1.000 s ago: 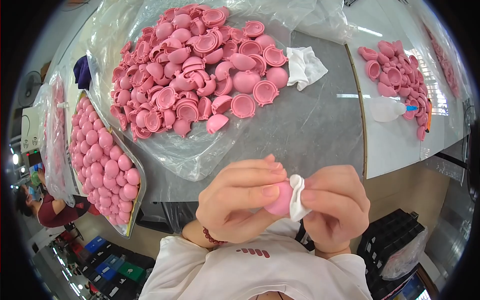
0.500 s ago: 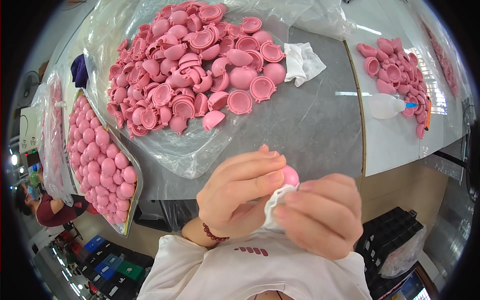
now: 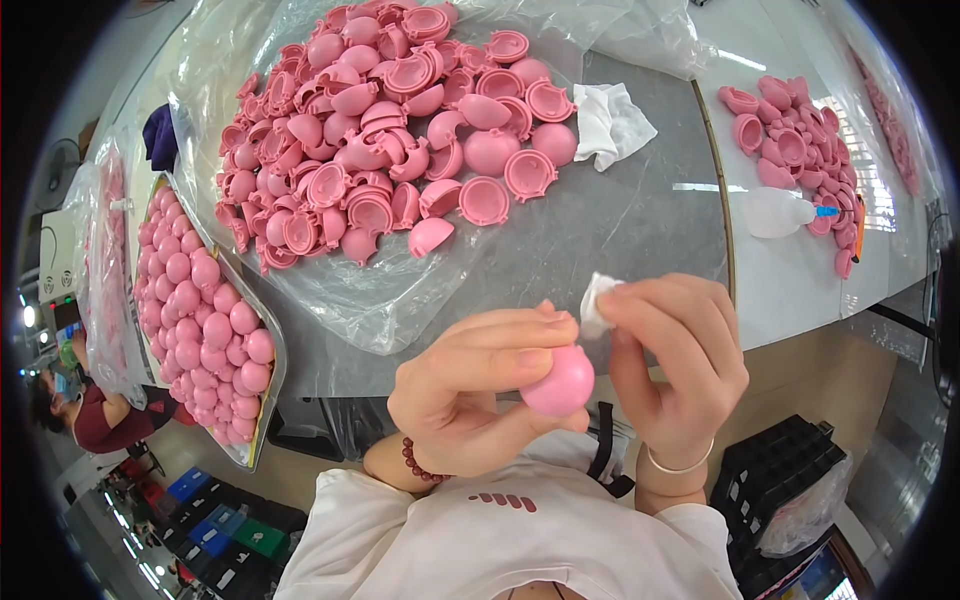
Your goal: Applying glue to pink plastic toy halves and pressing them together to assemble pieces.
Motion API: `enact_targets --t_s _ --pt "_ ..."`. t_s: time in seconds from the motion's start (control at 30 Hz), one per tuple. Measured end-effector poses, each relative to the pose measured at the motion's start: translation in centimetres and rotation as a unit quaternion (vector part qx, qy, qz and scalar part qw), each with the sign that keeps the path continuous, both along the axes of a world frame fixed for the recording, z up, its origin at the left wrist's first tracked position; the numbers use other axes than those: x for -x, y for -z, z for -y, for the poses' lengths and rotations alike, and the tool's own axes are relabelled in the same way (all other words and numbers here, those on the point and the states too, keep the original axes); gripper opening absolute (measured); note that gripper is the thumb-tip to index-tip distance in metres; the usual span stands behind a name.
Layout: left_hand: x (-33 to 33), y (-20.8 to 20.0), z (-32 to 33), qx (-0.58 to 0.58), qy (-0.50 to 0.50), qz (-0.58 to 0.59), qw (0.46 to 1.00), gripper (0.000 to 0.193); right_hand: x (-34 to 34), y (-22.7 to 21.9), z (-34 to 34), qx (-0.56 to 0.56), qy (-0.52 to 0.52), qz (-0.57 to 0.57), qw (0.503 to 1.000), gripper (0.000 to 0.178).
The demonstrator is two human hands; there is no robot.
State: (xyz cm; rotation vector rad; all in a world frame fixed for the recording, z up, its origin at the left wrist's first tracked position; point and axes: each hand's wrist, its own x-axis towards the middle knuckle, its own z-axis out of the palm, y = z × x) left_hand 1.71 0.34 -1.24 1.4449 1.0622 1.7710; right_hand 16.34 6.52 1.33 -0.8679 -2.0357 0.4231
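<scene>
Between the fingers and thumb of my left hand (image 3: 470, 385) is a smooth pink plastic ball (image 3: 560, 383), held above the near table edge. My right hand (image 3: 680, 365) pinches a small crumpled white cloth (image 3: 597, 305) just right of the ball, apart from it. Ahead of my hands, a large heap of pink half shells (image 3: 340, 150) lies on clear plastic sheeting (image 3: 380, 310). Several closed pink balls (image 3: 200, 320) fill a tray (image 3: 274, 400) on the left.
A second white cloth (image 3: 612, 125) lies beside the heap on the grey table (image 3: 640, 230). At the right are a smaller pile of pink parts (image 3: 790, 140) and a clear bottle with a blue tip (image 3: 778, 212). Black crates (image 3: 775, 490) stand below right; a person (image 3: 100, 415) is far left.
My right hand has pulled the white cloth off the ball and moved up and away. More of the ball now shows in my left hand, which stays nearly in place.
</scene>
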Motion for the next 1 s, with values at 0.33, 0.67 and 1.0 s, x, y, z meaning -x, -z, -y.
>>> enact_targets --t_s 0.33,0.67,1.0 --pt "0.1 0.1 0.1 0.037 0.104 0.2 0.974 0.048 -1.1 1.0 -0.8 0.006 0.106 -0.023 0.994 0.026" --pt "0.2 0.3 -0.6 0.019 0.133 0.21 0.969 0.048 -4.9 1.5 -4.0 -0.036 0.333 -0.18 0.925 0.04" --pt "0.6 -0.8 -0.8 0.053 0.07 -0.105 0.991 0.062 -5.8 1.9 -3.9 0.135 0.224 -0.143 0.955 0.03"
